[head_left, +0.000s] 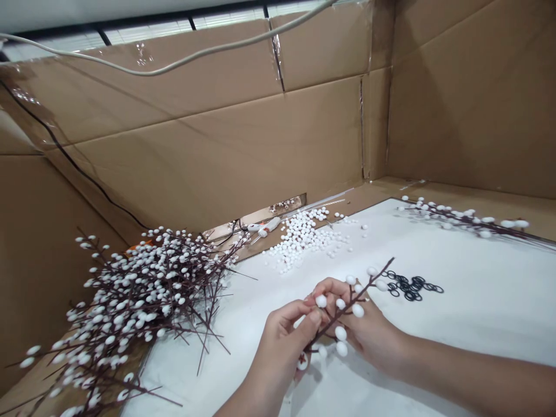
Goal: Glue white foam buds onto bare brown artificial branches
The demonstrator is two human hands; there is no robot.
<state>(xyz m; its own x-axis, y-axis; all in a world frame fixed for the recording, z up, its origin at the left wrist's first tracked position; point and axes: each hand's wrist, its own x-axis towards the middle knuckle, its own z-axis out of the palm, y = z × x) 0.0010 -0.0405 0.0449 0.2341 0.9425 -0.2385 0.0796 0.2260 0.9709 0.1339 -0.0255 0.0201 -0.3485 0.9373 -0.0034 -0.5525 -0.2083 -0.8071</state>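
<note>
An artificial berry branch [370,282], with a thin brown stem and white oval berries, slants upward to the right above the white table. My left hand [282,341] is closed on it, thumb and fingers pinched near a white berry [321,301]. Behind the stem, my right hand [369,330] is closed too, its fingertips meeting those of my left hand around the branch. Parts of the right fingers are hidden by the stem and berries. Just beyond my right hand lies a small heap of black rings [408,288].
A large pile of berry branches [147,289] fills the left side. Loose white berries [299,234] are scattered at the back, beside a glue gun [264,227]. More finished-looking branches [464,217] lie at the back right. Cardboard walls [217,133] enclose the white table [490,301].
</note>
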